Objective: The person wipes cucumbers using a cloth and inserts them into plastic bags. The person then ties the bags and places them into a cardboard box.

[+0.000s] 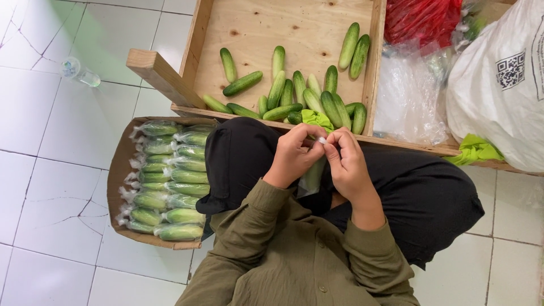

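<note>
My left hand and my right hand meet over my lap, both pinching the top of a clear plastic bag with a cucumber inside it. The bagged cucumber hangs down between my hands and is partly hidden by them. Just beyond my hands, loose green cucumbers lie in a wooden crate. A green cloth rests on the crate's near edge.
A cardboard box on my left holds several bagged cucumbers in rows. Clear plastic bags, a red bag and a white sack lie at the right. A small plastic bottle lies on the white tiled floor.
</note>
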